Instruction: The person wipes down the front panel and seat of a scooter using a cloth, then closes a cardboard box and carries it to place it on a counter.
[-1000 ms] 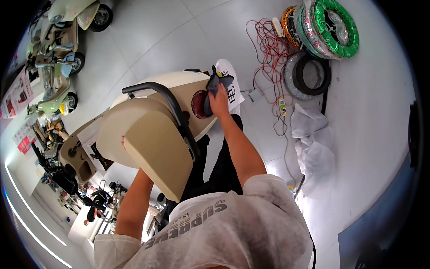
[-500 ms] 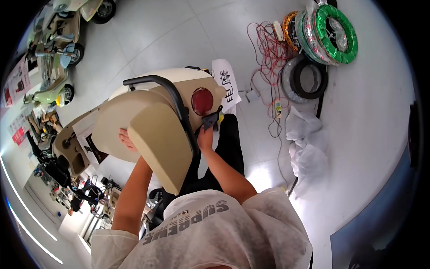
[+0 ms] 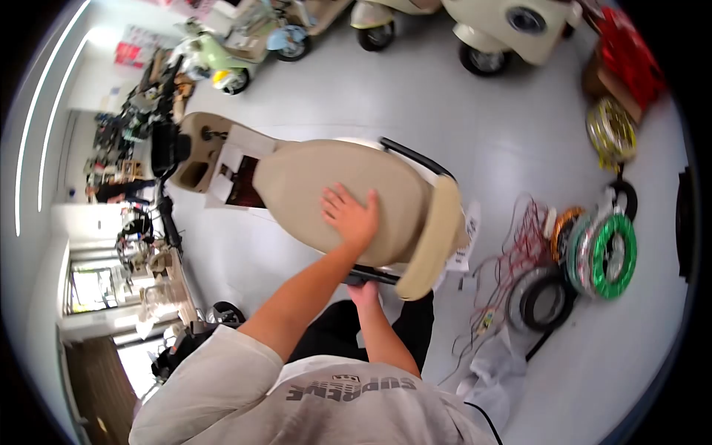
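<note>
A beige scooter seat (image 3: 319,167) lies in front of me, with a beige backrest (image 3: 432,241) at its rear end. My left hand (image 3: 352,216) rests flat on the seat, its fingers spread. Black grab rail (image 3: 417,156) shows along the seat's far side and along the near side. My right hand (image 3: 363,292) is low at the near side, against the dark rail below the seat's edge. Its fingers are hidden there, so I cannot see whether they grip it. The scooter's front panel (image 3: 194,152) stands to the left.
Tyres wrapped in green foil (image 3: 619,259), a black tyre (image 3: 547,299) and tangled red cables (image 3: 523,241) lie on the floor at right. White plastic bags (image 3: 495,367) sit nearer me. Several scooters (image 3: 486,37) stand along the back. A person (image 3: 122,191) is far off at left.
The view has swung right. My left hand has moved onto the middle of the seat. My right hand has gone from the dark part beside the red tail light to the rail's near side.
</note>
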The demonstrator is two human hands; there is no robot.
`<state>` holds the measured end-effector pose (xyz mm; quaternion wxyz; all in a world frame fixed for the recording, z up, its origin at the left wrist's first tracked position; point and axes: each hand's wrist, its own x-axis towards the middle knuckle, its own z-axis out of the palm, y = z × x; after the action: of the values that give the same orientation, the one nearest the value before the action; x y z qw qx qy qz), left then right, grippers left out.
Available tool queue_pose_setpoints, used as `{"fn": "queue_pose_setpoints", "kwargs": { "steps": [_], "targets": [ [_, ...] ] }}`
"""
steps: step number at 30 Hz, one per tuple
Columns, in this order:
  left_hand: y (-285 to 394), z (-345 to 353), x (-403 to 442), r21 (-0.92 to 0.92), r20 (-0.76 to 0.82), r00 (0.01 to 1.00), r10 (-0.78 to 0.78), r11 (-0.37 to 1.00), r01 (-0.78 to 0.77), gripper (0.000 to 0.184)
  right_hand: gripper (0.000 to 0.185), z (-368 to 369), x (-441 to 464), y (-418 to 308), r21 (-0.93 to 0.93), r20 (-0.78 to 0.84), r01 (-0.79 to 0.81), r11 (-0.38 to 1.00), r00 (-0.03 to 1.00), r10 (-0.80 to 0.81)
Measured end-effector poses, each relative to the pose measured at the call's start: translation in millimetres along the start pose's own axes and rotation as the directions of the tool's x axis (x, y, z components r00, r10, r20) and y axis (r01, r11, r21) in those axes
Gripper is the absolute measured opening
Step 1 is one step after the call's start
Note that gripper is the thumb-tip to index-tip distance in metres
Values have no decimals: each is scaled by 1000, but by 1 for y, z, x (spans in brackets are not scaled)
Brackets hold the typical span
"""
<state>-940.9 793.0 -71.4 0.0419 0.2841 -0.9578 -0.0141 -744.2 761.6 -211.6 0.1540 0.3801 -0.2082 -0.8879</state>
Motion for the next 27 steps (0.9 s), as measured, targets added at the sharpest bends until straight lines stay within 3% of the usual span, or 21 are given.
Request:
{"fn": "queue_pose_setpoints", "kwargs": {
  "steps": [3, 4, 5, 7, 8, 9, 10, 11, 12, 13, 14, 15, 16, 18, 19, 20, 22, 24, 25, 27],
  "targets": [
    [-24, -22, -3, -106, 56, 987, 147, 984, -141, 94, 37, 44, -15, 22, -91, -331, -99, 991, 942, 64],
    [-37, -37, 0, -141, 131, 969, 210, 971, -191, 93, 35, 27, -6, 21, 9, -248, -156, 988, 957, 153],
    [-49, -49, 2, -182, 200, 939, 279, 953, -244, 91, 36, 35, -7, 23, 2, -333, -172, 985, 929, 163],
    [-82, -63, 3, -187, 265, 868, 419, 906, -381, 89, 36, 22, 2, 16, 8, -235, -263, 965, 937, 257],
    [-100, -63, 2, -240, 259, 842, 473, 876, -418, 86, 38, 20, 2, 16, -246, 39, -277, 929, 955, 295],
    [-117, -67, -2, -265, 273, 812, 516, 852, -452, 83, 40, 23, -1, 18, -353, 340, -423, 834, 773, 536],
    [-134, -76, -5, -291, 286, 779, 558, 825, -484, 80, 33, 33, -15, 27, -458, 86, -290, 840, 926, 366],
    [-150, -80, -10, -326, 339, 747, 572, 816, -478, 74, 28, 43, -27, 35, -599, -178, -231, 766, 972, 154],
    [-172, -92, -18, -437, 304, 779, 549, 807, -398, 70, 26, 17, -11, 17, -620, -329, -285, 731, 940, 88],
    [-201, -103, -33, -548, 275, 802, 530, 772, -322, 66, 25, -17, 9, -9, -685, -144, -357, 634, 921, 363],
    [-231, -94, -50, -570, 214, 864, 457, 776, -269, 61, 24, 7, -14, 18, -755, -223, -345, 557, 935, 276],
    [-270, -87, -64, -593, 155, 913, 378, 775, -220, 57, 24, 14, -20, 39, -778, -221, -347, 524, 932, 289],
    [-313, -87, -75, -621, 141, 890, 434, 739, -262, 55, 25, 15, -23, 57, -799, -303, -388, 460, 920, 250],
    [-404, -72, -117, -738, 270, 926, 263, 674, 24, 50, 33, 23, -30, 95, -823, -410, -443, 356, 896, 170],
    [-452, -77, -137, -699, 370, 909, 193, 702, 136, 51, 33, 25, -36, 116, -831, -410, -445, 333, 895, 175],
    [-501, -88, -157, -708, 552, 822, 143, 602, 371, 52, 36, 29, -41, 135, -853, -413, -455, 257, 888, 202],
    [-604, -69, -208, -653, 594, 803, 52, 614, 443, 51, 39, 32, -47, 171, -872, -434, -472, 129, 869, 238],
    [-676, -93, -251, -512, 672, 719, -177, 590, 624, 52, 38, 32, -40, 203, -866, -464, -497, 54, 840, 281],
    [-709, -112, -267, -417, 672, 696, -253, 647, 638, 52, 38, 33, -38, 218, -855, -492, -518, -3, 811, 316],
    [-756, -136, -299, -391, 619, 649, -442, 544, 743, 50, 39, 40, -43, 263, -855, -516, -509, -103, 810, 277]
  ]
}}
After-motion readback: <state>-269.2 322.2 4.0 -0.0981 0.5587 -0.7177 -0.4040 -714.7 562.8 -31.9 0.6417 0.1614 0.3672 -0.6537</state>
